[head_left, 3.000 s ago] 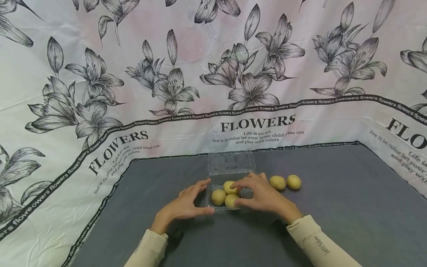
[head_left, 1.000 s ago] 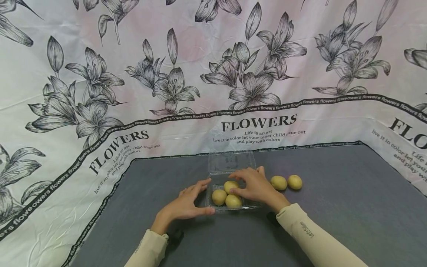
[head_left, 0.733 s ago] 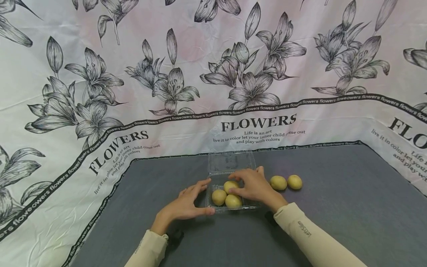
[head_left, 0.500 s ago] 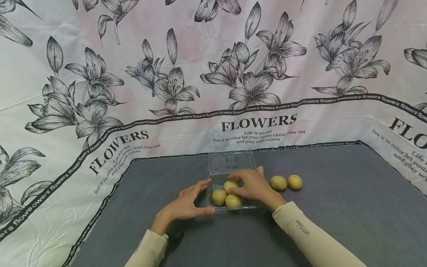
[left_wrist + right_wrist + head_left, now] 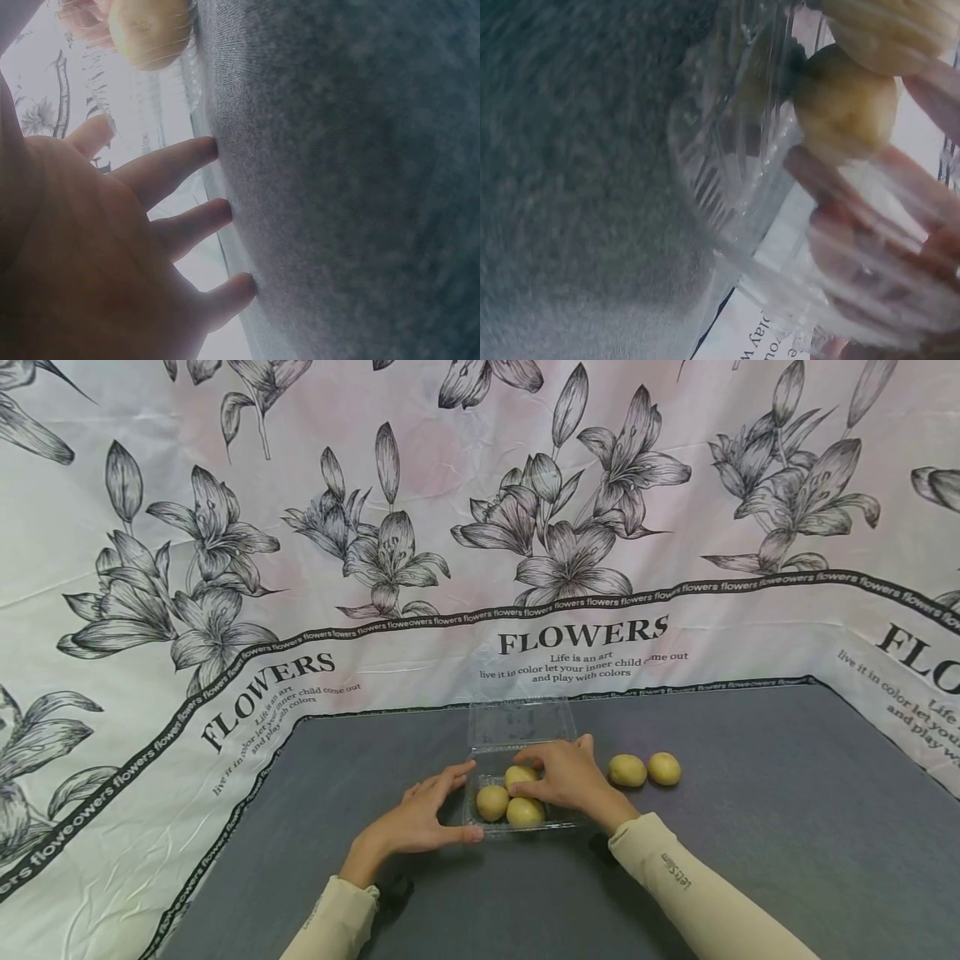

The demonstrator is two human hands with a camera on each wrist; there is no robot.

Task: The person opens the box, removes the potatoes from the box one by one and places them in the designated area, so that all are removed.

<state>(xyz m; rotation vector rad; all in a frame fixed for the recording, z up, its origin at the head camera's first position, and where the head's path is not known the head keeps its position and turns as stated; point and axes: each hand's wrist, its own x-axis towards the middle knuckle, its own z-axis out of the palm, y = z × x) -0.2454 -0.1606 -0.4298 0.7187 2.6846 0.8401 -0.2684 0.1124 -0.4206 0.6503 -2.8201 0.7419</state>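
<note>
A clear plastic clamshell box [image 5: 566, 822] stands on the table with its lid raised at the back. Three yellow lemons sit in its left part: a left lemon [image 5: 492, 803], a front lemon [image 5: 525, 812] and a back lemon [image 5: 519, 777]. My right hand [image 5: 573, 777] reaches over the box and pinches the back lemon, thumb on its near side and fingers behind. Through the clear wall, the right wrist view shows its curled fingers [image 5: 832, 232] at a lemon. My left hand [image 5: 416, 818] spreads along the box's left side, thumb at the front corner; its fingertips [image 5: 217, 214] rest on the table.
Two more lemons lie right of the box, a nearer-in lemon [image 5: 627, 771] and an outer lemon [image 5: 664, 768]. The grey tabletop [image 5: 787, 793] runs back to a white floral cloth [image 5: 420, 668] hanging just behind the raised lid [image 5: 517, 723].
Since the earliest frame, my right hand has moved a little left and its thumb has gone from the front lemon to the back one. My left hand stays put.
</note>
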